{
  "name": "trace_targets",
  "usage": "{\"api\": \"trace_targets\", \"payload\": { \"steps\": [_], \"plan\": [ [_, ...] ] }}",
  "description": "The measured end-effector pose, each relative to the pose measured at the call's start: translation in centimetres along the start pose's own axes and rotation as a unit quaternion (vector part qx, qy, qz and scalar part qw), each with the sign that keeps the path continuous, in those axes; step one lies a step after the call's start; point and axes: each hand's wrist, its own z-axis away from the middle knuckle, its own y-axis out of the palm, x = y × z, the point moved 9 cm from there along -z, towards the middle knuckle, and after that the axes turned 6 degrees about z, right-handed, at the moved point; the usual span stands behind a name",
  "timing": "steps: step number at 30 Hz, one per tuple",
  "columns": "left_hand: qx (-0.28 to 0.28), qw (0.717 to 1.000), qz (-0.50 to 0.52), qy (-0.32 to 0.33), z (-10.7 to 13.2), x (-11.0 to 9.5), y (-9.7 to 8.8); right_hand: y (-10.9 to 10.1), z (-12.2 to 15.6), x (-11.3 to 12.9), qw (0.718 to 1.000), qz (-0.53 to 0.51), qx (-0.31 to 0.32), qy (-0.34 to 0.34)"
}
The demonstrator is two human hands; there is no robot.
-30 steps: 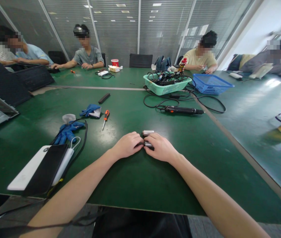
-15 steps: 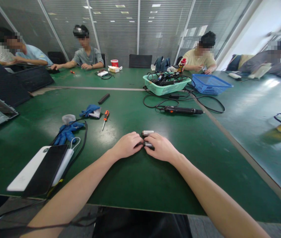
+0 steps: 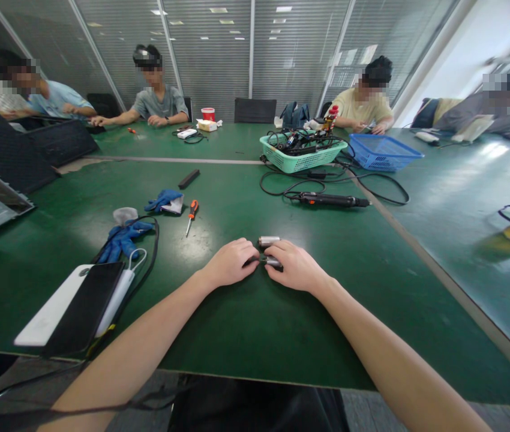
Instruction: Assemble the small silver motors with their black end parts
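My left hand (image 3: 231,262) and my right hand (image 3: 297,267) rest on the green table (image 3: 246,324), fingers curled, meeting at a small silver metal cylinder (image 3: 271,261) that both pinch between their fingertips. A second silver cylinder (image 3: 268,240) lies on the table just beyond them, untouched. Most of the held piece is hidden by my fingers.
An orange-handled screwdriver (image 3: 191,215) and blue gloves (image 3: 122,237) lie to the left, with a phone on a white power bank (image 3: 75,306) nearer. A black electric screwdriver (image 3: 331,201) with cable, a green basket (image 3: 302,153) and a blue basket (image 3: 383,151) stand further back. Other people sit around the table's far side.
My right hand has shifted a little to the right, showing slightly more of the cylinder between the hands. Otherwise nothing has moved.
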Motion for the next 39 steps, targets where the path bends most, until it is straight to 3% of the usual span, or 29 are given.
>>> {"api": "trace_targets", "payload": {
  "steps": [39],
  "plan": [
    [0.010,1.000,0.003,-0.028,0.04,0.55,-0.07,-0.47,0.15,-0.22,1.000,0.004,-0.003,-0.004]
  ]
}}
